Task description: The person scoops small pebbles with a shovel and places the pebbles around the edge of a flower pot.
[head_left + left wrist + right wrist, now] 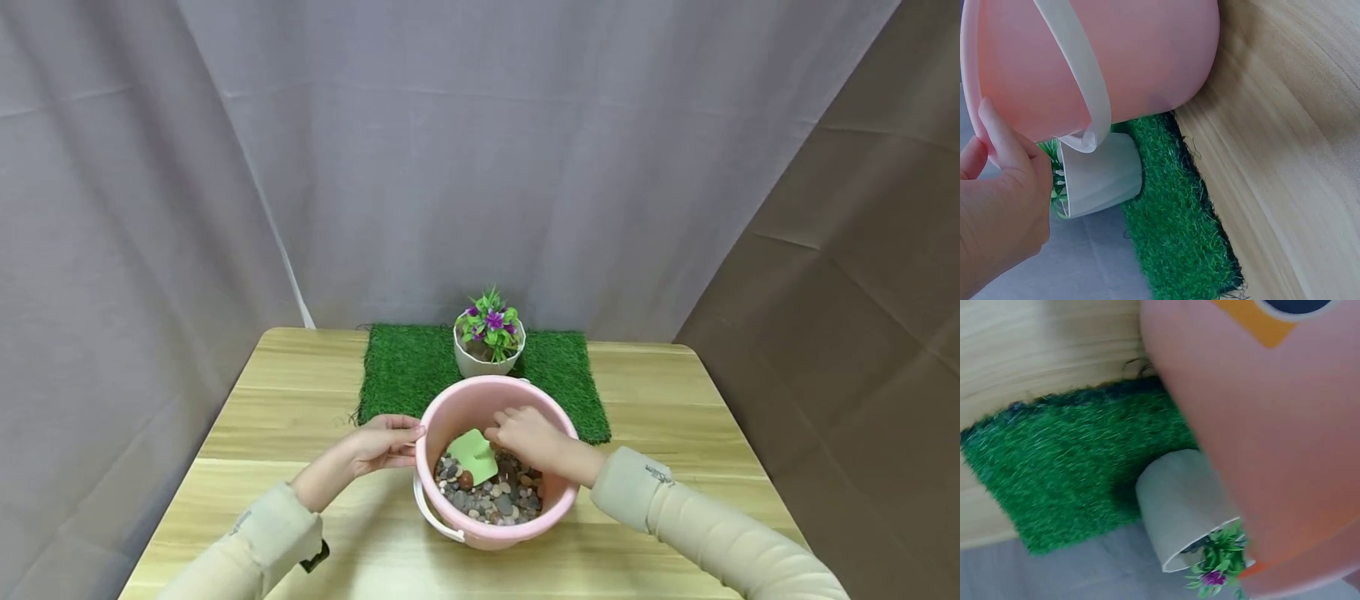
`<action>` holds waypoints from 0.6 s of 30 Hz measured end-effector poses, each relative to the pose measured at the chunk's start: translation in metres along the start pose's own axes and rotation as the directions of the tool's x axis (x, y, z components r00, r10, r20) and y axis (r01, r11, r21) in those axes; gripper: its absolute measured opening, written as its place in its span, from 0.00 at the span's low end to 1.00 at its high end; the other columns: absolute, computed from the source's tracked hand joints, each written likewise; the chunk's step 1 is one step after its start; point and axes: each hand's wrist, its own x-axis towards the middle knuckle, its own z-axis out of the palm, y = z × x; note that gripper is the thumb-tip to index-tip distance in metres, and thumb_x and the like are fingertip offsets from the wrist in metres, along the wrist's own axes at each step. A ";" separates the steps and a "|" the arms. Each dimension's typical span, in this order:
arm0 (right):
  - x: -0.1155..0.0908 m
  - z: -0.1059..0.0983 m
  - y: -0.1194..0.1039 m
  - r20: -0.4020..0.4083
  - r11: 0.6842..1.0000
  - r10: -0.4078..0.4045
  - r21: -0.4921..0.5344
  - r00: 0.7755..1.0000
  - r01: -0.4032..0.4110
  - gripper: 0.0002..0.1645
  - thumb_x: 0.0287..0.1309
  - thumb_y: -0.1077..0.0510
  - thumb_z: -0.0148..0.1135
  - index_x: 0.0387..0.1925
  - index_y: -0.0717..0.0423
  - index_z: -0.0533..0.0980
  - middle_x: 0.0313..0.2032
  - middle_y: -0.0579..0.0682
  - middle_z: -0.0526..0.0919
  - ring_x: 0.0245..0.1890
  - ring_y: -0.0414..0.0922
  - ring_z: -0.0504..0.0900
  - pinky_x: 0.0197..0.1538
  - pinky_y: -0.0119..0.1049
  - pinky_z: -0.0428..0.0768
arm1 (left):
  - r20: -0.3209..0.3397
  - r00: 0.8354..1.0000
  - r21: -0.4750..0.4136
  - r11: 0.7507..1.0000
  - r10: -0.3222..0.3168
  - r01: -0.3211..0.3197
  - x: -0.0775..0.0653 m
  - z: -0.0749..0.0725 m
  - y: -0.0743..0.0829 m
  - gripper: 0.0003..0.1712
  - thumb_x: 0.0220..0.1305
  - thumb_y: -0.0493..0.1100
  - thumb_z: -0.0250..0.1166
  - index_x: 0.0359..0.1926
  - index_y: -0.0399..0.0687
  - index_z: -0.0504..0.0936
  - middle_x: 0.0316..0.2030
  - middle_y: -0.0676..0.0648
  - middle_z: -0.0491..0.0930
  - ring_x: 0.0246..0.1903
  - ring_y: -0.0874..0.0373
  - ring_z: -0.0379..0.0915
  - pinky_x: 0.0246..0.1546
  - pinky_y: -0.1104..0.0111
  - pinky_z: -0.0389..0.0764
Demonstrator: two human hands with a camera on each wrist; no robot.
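A pink bucket (498, 534) stands on the table with a layer of mixed pebbles (480, 502) in its bottom. My left hand (382, 443) pinches the bucket's left rim, fingertips at the edge; the left wrist view shows this hand (1007, 194) against the bucket wall (1147, 56). Inside the bucket, a light green toy shovel (472, 457) lies with its blade on the pebbles. My right hand (528, 437) reaches in over the right rim, fingers curled at the shovel's handle end, which the hand hides. In the right wrist view the bucket wall (1272, 444) hides this hand.
Behind the bucket, a white pot (483, 367) with a purple-flowered plant (491, 325) stands on a green turf mat (408, 367). The bucket's white carrying handle (435, 512) hangs down at its left front. Grey curtains (480, 167) enclose the wooden table (285, 392).
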 end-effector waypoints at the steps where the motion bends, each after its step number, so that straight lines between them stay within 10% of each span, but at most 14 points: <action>1: 0.000 0.001 0.001 0.008 1.000 0.009 0.029 1.000 -0.009 0.03 0.54 0.54 0.63 0.26 0.45 0.76 0.25 0.43 0.76 0.24 0.40 0.72 0.23 0.24 0.70 | 0.001 1.000 0.001 1.000 -0.002 0.002 0.000 0.000 0.000 0.17 0.67 0.36 0.55 0.53 0.29 0.68 0.27 0.52 0.78 0.28 0.65 0.78 0.38 0.73 0.88; 18: -0.004 0.006 0.022 0.038 0.933 0.046 0.356 0.998 -0.056 0.14 0.42 0.57 0.73 0.32 0.46 0.76 0.30 0.43 0.78 0.32 0.41 0.78 0.37 0.33 0.82 | -0.006 1.000 0.010 1.000 -0.005 0.005 0.002 -0.004 -0.003 0.21 0.66 0.37 0.57 0.55 0.27 0.67 0.28 0.50 0.79 0.28 0.65 0.79 0.38 0.73 0.88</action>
